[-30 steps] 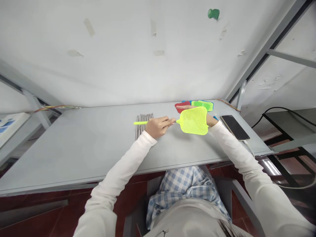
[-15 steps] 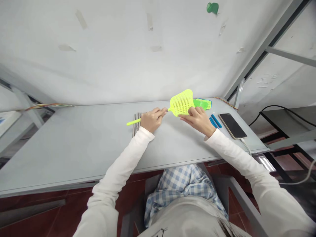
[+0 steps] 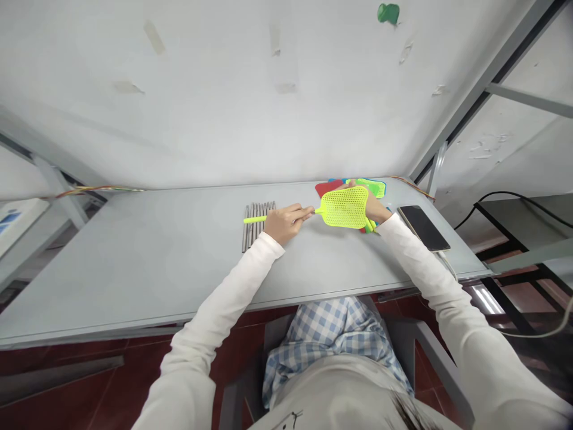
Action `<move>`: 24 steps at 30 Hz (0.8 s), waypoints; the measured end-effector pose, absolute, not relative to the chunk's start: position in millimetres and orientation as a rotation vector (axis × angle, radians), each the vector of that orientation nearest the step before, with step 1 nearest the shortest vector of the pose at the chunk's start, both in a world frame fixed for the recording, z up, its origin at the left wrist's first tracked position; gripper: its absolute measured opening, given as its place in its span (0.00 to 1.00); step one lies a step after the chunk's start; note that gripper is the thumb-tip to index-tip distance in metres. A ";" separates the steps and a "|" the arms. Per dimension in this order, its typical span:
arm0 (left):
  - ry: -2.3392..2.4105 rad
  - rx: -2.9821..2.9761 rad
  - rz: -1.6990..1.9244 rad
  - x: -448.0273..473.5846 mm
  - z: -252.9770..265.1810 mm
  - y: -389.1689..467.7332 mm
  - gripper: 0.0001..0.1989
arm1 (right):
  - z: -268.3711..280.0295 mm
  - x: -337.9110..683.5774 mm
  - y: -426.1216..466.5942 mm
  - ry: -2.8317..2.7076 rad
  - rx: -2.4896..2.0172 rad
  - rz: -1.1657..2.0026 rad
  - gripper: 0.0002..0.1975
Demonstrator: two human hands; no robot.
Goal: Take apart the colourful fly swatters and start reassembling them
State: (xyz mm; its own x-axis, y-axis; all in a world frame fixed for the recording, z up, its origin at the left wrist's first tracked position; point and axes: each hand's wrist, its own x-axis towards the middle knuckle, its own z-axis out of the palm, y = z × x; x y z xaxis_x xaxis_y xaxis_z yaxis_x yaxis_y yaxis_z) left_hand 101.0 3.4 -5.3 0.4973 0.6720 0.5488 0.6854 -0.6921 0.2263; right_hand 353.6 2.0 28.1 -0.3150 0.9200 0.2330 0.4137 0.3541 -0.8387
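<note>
In the head view, my left hand (image 3: 287, 223) is closed around the thin neck of a yellow fly swatter (image 3: 344, 207), whose yellow handle sticks out to the left. The perforated swatter head tilts over the right part of the table. My right hand (image 3: 376, 210) is behind that head, and most of its fingers are hidden by it. It is close to a red swatter head (image 3: 328, 188) and a green swatter head (image 3: 373, 188). Coloured handle pieces (image 3: 370, 227) show partly below the yellow head. Several metal rods (image 3: 250, 230) lie side by side under the yellow handle.
A phone (image 3: 423, 227) with a white cable lies at the right of the grey table (image 3: 156, 257). The wall (image 3: 215, 119) rises along the back edge. A white box (image 3: 20, 221) is at far left, and a metal frame (image 3: 465, 104) stands at right.
My right hand has let go of the yellow swatter head's edge and moved behind it. The head has tilted down and shifted right, uncovering the red swatter head.
</note>
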 end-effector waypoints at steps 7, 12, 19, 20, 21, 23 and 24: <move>-1.218 -2.671 -0.906 88.4 -1.3 11.5 0.15 | 38.4 355.9 -15.9 -2.395 -1.039 0.550 0.17; -1.251 -2.666 -0.752 94.0 -7.7 2.3 0.17 | 12.7 333.8 -25.3 -2.341 -1.389 -0.293 0.23; -1.489 -2.608 -0.636 109.1 -8.4 -10.4 0.17 | 13.3 303.4 -27.5 -2.470 -1.443 -0.625 0.14; -1.506 -2.612 -0.626 108.9 -7.7 -10.4 0.17 | 14.7 302.7 -26.7 -2.485 -1.451 -0.620 0.14; -1.522 -2.612 -0.622 108.2 -6.6 -10.1 0.17 | 15.0 302.9 -26.1 -2.488 -1.451 -0.619 0.15; -1.563 -2.590 -0.632 105.3 -2.8 -8.9 0.18 | 11.6 305.4 -25.5 -2.461 -1.420 -0.630 0.17; -1.590 -2.567 -0.646 103.3 -0.2 -8.0 0.17 | 7.7 307.2 -26.0 -2.430 -1.402 -0.646 0.19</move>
